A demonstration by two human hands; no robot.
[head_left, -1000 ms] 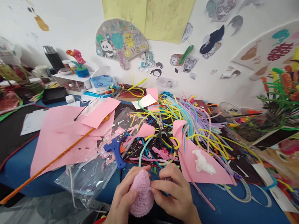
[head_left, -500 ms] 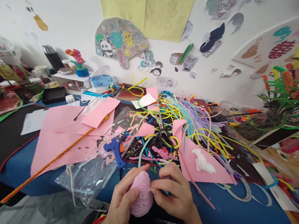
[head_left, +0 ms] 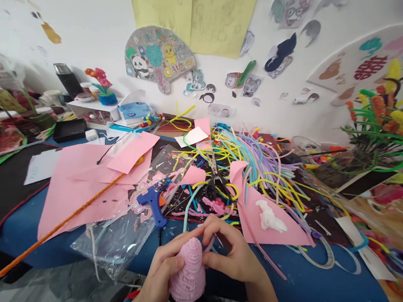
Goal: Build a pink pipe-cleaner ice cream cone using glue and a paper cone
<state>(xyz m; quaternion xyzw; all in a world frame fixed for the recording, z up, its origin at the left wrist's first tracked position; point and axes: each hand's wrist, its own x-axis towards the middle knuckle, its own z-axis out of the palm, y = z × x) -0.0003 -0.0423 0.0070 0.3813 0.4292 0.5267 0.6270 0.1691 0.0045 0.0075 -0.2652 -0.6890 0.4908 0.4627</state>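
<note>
A light-pink cone (head_left: 188, 278) of ridged, fuzzy pipe cleaner wound in rings stands tip up, close to my body. My left hand (head_left: 164, 264) is wrapped around its left side, the thumb pressed on the front. On the cone's upper right, my right hand (head_left: 230, 251) pinches a pale pink pipe cleaner (head_left: 210, 244) with bent fingers. The far side of the cone is hidden. Just beyond my hands lie a blue glue gun (head_left: 153, 202) and black-handled scissors (head_left: 216, 182).
Many loose pipe cleaners (head_left: 257, 153) spread over the table's middle. Pink sheets (head_left: 76, 183) and a clear plastic bag (head_left: 114, 242) lie left. An orange pipe cleaner (head_left: 59, 230) sticks out past the front edge. A crumpled tissue (head_left: 271, 217) rests on pink paper at right.
My right hand has lifted and curled over near the cone's tip, and the strand in its fingers now shows. The cone sits slightly lower in view, still in my left hand.
</note>
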